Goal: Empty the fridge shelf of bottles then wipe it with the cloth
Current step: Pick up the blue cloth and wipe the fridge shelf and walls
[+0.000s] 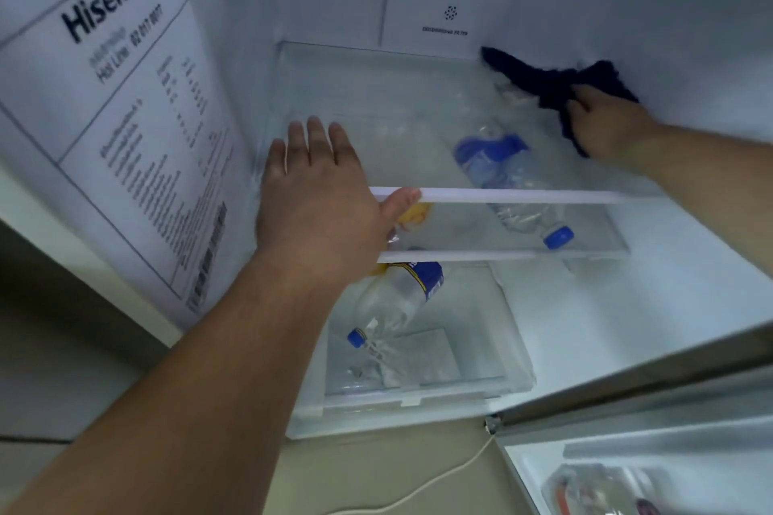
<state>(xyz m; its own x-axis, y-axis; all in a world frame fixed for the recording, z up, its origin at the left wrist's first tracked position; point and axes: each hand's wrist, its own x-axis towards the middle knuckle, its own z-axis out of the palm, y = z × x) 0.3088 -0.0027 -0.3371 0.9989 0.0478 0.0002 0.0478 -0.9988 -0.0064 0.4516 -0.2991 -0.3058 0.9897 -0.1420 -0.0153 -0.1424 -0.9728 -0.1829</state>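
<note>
My right hand (602, 121) grips the dark cloth (548, 82) at the upper right of the frame, pressed into the far right corner of the glass shelf (368, 96). My left hand (318, 188) lies flat and open on the shelf's left front, thumb on its white front edge. No bottle stands on the shelf; two bottles lie below it, one (514, 184) seen blurred through the glass at centre right, one (397, 297) lower, near centre. My left hand hides part of that lower bottle's label.

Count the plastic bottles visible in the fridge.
2. One bottle lies on the shelf below the top glass shelf, seen through it; another bottle lies lower down. Others may be hidden.
</note>
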